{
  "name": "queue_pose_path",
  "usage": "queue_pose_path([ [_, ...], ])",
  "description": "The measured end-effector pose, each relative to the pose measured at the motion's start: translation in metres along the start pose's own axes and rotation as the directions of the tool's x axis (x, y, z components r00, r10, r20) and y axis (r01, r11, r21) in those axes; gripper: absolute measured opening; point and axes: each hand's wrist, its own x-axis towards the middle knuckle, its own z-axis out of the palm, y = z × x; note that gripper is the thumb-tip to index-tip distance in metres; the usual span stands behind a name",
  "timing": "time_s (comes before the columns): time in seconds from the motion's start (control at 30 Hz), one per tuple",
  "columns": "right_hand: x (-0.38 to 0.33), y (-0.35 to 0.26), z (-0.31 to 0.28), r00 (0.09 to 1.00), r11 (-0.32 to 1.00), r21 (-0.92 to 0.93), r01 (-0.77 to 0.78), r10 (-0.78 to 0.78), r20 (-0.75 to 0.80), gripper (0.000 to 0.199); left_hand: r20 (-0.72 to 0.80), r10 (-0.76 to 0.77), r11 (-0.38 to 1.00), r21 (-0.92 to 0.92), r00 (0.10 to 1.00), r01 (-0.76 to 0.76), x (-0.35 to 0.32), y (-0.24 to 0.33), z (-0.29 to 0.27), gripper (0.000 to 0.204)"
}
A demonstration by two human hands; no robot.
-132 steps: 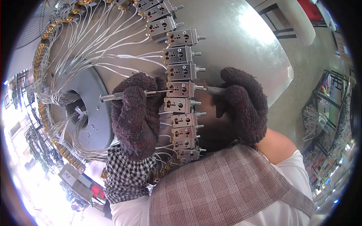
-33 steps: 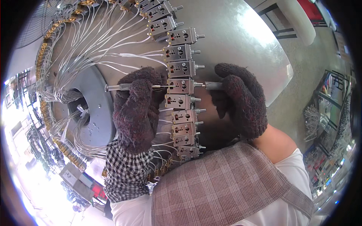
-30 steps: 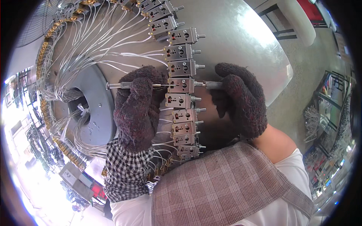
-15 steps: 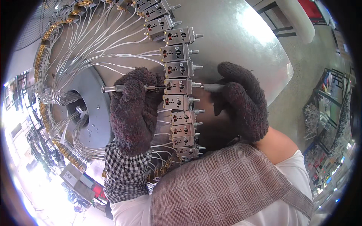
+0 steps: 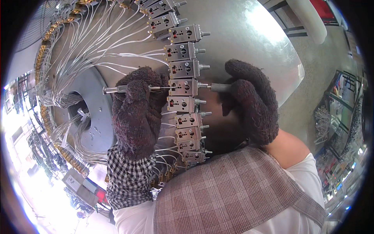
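Dark knitted gloves cover both my hands. My left hand [image 5: 134,117] is closed around a slim screwdriver [image 5: 110,89] with a metal handle; its thin shaft points right and reaches the face of a small metal switch box [image 5: 181,87]. On the box's other side, my right hand [image 5: 257,105] grips a grey cylindrical tool [image 5: 220,88], whose tip meets the end of the box's threaded stud [image 5: 203,85]. The exact kind of this tool is hidden by the glove. Similar boxes, such as one just below [image 5: 180,104], form a curved row.
White wires [image 5: 117,54] run from the boxes to a bundle in the hole of a grey round hub [image 5: 97,113]. Brass-coloured fittings [image 5: 41,64] line the left rim. A shiny metal tabletop [image 5: 233,31] lies beneath, with racks [image 5: 339,105] beyond its right edge.
The view has shifted slightly, so the boxes and my hands sit a little higher. Both hands keep their grips, with the tools at the same box.
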Motion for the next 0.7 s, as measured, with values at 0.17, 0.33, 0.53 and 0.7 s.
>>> queue_pose_path([
  [0.17,0.003,0.005,-0.016,0.958,0.923,-0.302,0.240,-0.175,0.227,0.030,-0.069,-0.010,0.999,0.033,0.998,0.013,-0.003,0.002,0.006,0.023],
  [0.33,0.000,-0.007,-0.006,0.978,0.970,-0.180,-0.162,0.183,0.105,0.029,-0.022,0.011,0.997,0.083,1.000,-0.009,-0.004,-0.003,-0.004,0.029],
  [0.53,0.000,-0.016,0.002,0.886,0.841,0.307,-0.445,0.464,0.015,0.032,0.047,0.036,0.998,0.046,0.998,-0.038,-0.003,-0.006,-0.011,0.031],
  [0.7,-0.001,-0.017,0.003,0.921,0.892,0.248,-0.378,0.389,0.003,0.037,-0.007,-0.037,0.998,-0.047,0.999,0.037,-0.001,-0.001,0.001,0.021],
])
